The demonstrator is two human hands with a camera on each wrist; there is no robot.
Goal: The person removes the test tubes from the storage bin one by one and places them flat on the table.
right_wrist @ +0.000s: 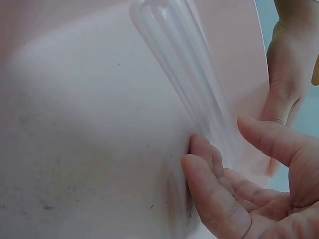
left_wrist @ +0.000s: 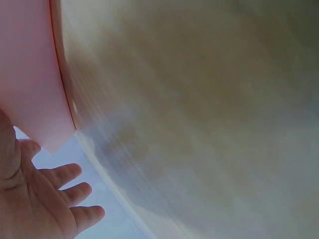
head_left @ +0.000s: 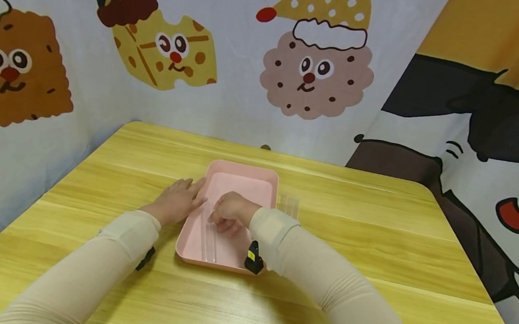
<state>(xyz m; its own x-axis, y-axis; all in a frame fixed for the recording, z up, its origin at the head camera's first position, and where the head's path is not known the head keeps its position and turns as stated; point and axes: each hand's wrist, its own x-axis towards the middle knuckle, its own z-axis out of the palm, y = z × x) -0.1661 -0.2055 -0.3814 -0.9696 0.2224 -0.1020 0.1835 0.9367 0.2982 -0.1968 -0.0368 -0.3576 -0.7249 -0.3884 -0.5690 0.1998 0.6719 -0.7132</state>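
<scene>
Clear test tubes [head_left: 209, 247] with rounded ends lie side by side along the left part of a pink tray [head_left: 242, 170]. My right hand [head_left: 232, 212] is over the tray, its thumb and finger pinching a tube's far part; the other fingers hang loosely curled. In the right wrist view the tubes [right_wrist: 184, 59] run between the thumb and fingertips of that hand [right_wrist: 254, 194]. With fingers spread, my left hand [head_left: 174, 201] rests against the tray's left rim. The left wrist view shows that hand [left_wrist: 40, 199] beside the tray's side [left_wrist: 35, 64].
More clear tubes [head_left: 289, 206] lie on the wooden table [head_left: 365, 228] just right of the tray, partly behind the right wrist. A cartoon-printed cloth [head_left: 240, 67] hangs behind the table.
</scene>
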